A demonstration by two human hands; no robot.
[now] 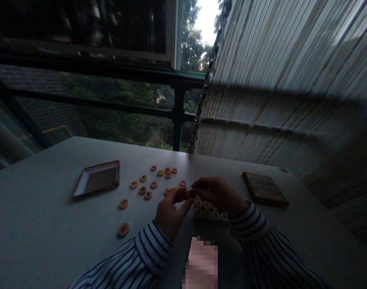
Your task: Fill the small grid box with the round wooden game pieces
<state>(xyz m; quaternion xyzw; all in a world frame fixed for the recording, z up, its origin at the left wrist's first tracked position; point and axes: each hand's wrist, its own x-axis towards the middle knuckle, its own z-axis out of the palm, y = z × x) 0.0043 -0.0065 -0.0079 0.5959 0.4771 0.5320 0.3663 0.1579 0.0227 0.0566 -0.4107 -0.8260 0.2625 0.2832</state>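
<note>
Most of the loose round pieces (pixel 123 229) carry red or black characters, too small and blurred to read. The dark markings on the flat box (pixel 265 188) at right cannot be made out either.

Fourteen scattered discs (pixel 123 229), two hands (pixel 170 214), one phone (pixel 200 261)

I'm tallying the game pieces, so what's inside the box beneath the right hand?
At the front of the box, two rows of round pieces show. The right hand hides much of the far part, so what lies there cannot be seen.
</note>
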